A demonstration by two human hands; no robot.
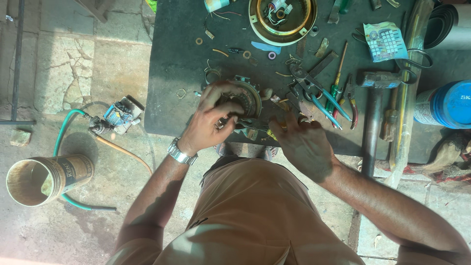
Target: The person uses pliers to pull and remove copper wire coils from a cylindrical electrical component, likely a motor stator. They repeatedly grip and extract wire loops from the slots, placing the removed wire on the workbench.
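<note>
My left hand [212, 120], with a metal watch on the wrist, grips a round toothed motor core [249, 99] with copper windings at the near edge of a dark workbench [176, 59]. My right hand [302, 142] hovers just right of it, fingers bent over small parts and a yellow-handled tool tip [271, 134]; whether it grips anything is hidden. A round fan housing [282, 20] with wires inside lies at the far side of the bench.
Blue-handled pliers [314, 93], a green screwdriver [336, 83], red-handled cutters [351, 100] and a hammer [374, 105] lie right of my hands. Washers and wire scraps litter the bench. A blue drum [444, 104] stands right. On the floor left: a cardboard tube [46, 177], green hose [64, 132].
</note>
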